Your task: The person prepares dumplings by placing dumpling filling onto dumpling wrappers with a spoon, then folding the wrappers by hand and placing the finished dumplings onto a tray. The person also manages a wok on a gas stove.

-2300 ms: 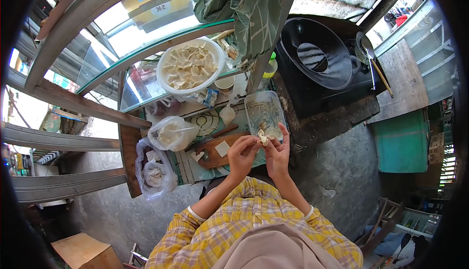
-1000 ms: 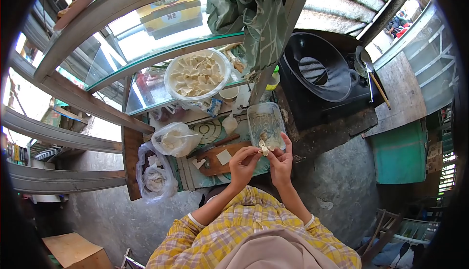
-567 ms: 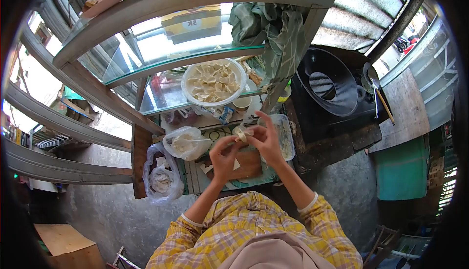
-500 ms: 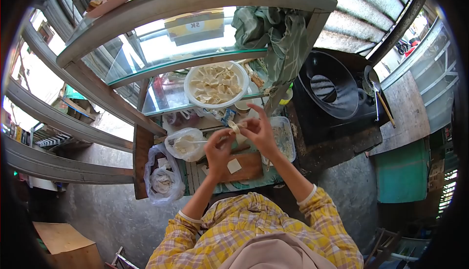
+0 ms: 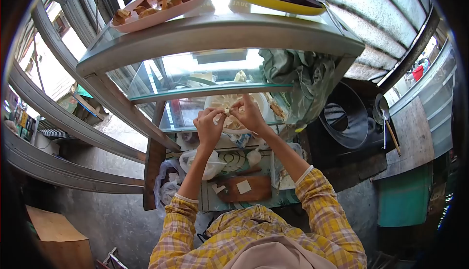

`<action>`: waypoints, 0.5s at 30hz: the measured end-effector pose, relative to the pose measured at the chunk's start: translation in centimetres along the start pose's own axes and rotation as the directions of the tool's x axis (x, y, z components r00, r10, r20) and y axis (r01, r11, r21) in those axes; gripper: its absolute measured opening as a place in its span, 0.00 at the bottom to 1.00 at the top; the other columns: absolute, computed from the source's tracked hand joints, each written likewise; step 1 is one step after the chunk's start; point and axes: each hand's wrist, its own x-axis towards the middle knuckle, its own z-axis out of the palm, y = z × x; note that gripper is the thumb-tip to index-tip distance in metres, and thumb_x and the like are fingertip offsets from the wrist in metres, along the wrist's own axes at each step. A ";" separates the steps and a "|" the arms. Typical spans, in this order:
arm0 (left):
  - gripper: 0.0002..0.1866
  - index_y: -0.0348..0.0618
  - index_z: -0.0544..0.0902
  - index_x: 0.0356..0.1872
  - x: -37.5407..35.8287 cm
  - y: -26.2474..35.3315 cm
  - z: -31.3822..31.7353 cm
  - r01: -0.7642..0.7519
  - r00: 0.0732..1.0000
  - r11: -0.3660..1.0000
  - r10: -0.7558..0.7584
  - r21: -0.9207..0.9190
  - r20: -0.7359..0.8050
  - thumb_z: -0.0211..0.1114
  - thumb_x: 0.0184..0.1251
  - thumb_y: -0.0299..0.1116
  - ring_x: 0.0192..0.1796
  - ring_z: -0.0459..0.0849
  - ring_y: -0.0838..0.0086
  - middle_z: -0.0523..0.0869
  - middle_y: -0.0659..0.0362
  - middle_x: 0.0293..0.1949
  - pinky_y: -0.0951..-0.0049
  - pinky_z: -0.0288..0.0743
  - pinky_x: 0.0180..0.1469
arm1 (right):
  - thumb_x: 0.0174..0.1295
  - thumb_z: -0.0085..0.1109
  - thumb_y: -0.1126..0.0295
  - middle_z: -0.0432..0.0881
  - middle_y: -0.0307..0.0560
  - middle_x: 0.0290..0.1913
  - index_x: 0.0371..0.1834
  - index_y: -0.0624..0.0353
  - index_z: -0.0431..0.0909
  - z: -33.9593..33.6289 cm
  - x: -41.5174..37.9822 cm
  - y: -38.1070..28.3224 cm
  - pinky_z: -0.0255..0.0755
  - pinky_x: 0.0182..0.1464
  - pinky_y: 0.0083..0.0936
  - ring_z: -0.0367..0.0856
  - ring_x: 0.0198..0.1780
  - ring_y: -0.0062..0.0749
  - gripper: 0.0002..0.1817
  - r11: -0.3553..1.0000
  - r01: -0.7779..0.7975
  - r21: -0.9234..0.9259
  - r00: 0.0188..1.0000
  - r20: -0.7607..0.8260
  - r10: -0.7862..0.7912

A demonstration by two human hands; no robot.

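Between the fingertips of my left hand and my right hand, a small pale folded dumpling is pinched. Both hands are closed on it, in front of the glass case and over the white bowl. Folded dumplings fill that bowl, partly hidden by my hands. Nearer to me, a square white wrapper lies on a wooden board, with a small white scrap at its left. Under my left forearm, a plastic bag holds pale contents and a white spoon handle.
On top of the glass case are a pink tray of browned crisp pieces and a yellow tray of dark purple pieces. A green cloth hangs at the case's right end. A black wok sits at the right.
Both hands have moved forward with the dumpling, from above the board area to over the bowl. The view has shifted, so the trays on top of the case now show more fully.
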 end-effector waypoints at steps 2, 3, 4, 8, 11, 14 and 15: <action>0.06 0.54 0.86 0.32 0.2 -0.7 0.4 0.048 0.997 0.999 -0.049 0.019 0.061 0.69 0.51 0.36 0.48 0.74 0.70 0.80 0.67 0.40 0.62 0.57 0.49 | 0.52 0.63 0.71 0.83 0.44 0.34 0.59 0.57 0.60 0.4 0.4 1.5 0.61 0.48 0.42 0.81 0.39 0.41 0.30 0.986 0.039 -0.165 0.999 0.030 -0.034; 0.06 0.55 0.86 0.32 0.2 -0.7 0.6 0.061 0.995 0.997 -0.064 0.040 0.071 0.69 0.50 0.36 0.49 0.73 0.70 0.79 0.67 0.41 0.62 0.57 0.49 | 0.54 0.62 0.70 0.83 0.44 0.34 0.59 0.56 0.60 0.3 0.4 1.6 0.60 0.48 0.42 0.81 0.39 0.41 0.30 0.965 0.069 -0.254 0.997 0.049 -0.058; 0.07 0.56 0.86 0.31 0.2 -0.8 0.7 0.074 0.994 0.995 -0.079 0.060 0.081 0.69 0.49 0.37 0.49 0.72 0.70 0.78 0.67 0.41 0.62 0.57 0.48 | 0.55 0.62 0.69 0.83 0.43 0.34 0.60 0.56 0.60 0.2 0.5 1.6 0.59 0.48 0.41 0.81 0.39 0.40 0.30 0.935 0.100 -0.340 0.994 0.071 -0.080; 0.08 0.57 0.87 0.32 0.5 -1.0 0.4 0.096 0.987 0.990 -0.108 0.107 0.118 0.70 0.49 0.38 0.52 0.70 0.68 0.75 0.65 0.44 0.60 0.56 0.49 | 0.54 0.61 0.68 0.84 0.41 0.34 0.55 0.55 0.62 0.1 1.0 2.3 0.53 0.51 0.45 0.81 0.39 0.41 0.26 0.936 0.094 -0.339 0.991 0.124 -0.055; 0.09 0.56 0.87 0.35 0.8 -0.8 0.0 0.100 0.980 0.984 -0.124 0.149 0.158 0.69 0.50 0.39 0.54 0.68 0.65 0.75 0.62 0.46 0.58 0.56 0.50 | 0.54 0.62 0.68 0.84 0.40 0.33 0.54 0.55 0.63 0.2 1.1 2.4 0.53 0.51 0.44 0.80 0.40 0.41 0.25 0.936 0.096 -0.339 0.990 0.129 -0.055; 0.11 0.56 0.87 0.36 0.8 -0.8 0.0 0.104 0.976 0.981 -0.132 0.164 0.171 0.70 0.49 0.39 0.56 0.67 0.65 0.74 0.62 0.47 0.58 0.56 0.51 | 0.51 0.61 0.70 0.84 0.41 0.35 0.53 0.55 0.65 -0.3 0.9 1.1 0.54 0.51 0.44 0.79 0.45 0.40 0.24 0.941 0.095 -0.325 0.989 0.137 -0.052; 0.11 0.56 0.87 0.36 0.7 -0.8 0.0 0.112 0.974 0.980 -0.141 0.161 0.178 0.70 0.49 0.39 0.56 0.67 0.65 0.74 0.61 0.47 0.57 0.56 0.52 | 0.51 0.61 0.70 0.83 0.42 0.37 0.53 0.55 0.65 -0.5 0.7 0.9 0.54 0.52 0.44 0.78 0.47 0.40 0.25 0.929 0.114 -0.353 0.990 0.121 -0.076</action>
